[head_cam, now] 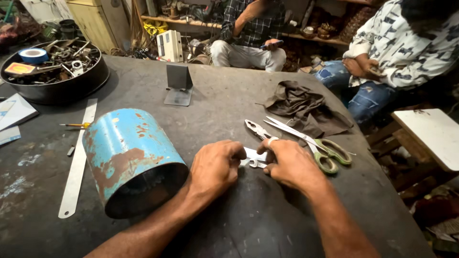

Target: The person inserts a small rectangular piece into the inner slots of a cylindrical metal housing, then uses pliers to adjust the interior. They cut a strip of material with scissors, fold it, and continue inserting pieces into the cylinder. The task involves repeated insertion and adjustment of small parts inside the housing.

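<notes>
My left hand (216,166) and my right hand (288,162) meet over the dark metal table (229,95), both pinching a small shiny metal piece (255,158) that lies between them. My right hand wears a ring. Just beyond the hands lie metal pliers (257,129) and scissors with green handles (319,148). A rusty blue cylinder (131,157) lies on its side to the left of my left hand.
A long steel ruler (77,162) and a small screwdriver (76,125) lie at the left. A round tray of tools and tape (52,67) sits at the back left, a bent metal plate (179,86) mid-back, a brown rag (306,107) at the right. Two people sit beyond the table.
</notes>
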